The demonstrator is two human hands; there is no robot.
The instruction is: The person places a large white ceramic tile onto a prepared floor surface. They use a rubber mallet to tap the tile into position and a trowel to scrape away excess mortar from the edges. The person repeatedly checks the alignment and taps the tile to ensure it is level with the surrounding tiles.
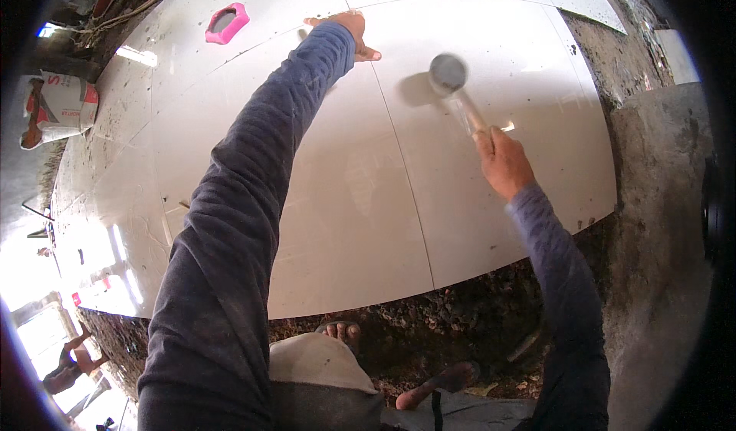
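Note:
My left hand [345,31] is at the far middle of the glossy white tiled surface [506,224], on a seam between tiles, with thumb and fingers spread apart. My right hand [502,159] grips the pale handle of a mallet with a blurred dark grey head [448,75], held over the tile to the right of a long seam, its shadow beside it. A pink-rimmed object with a grey middle [238,17] lies on the tiles at the upper left.
A white and red sack [65,113] stands at the left edge. Rough soil [491,312] borders the tiles near my bare feet, and grey concrete [659,201] runs along the right. Cables [126,17] lie at the upper left. Another person [65,370] is at the lower left.

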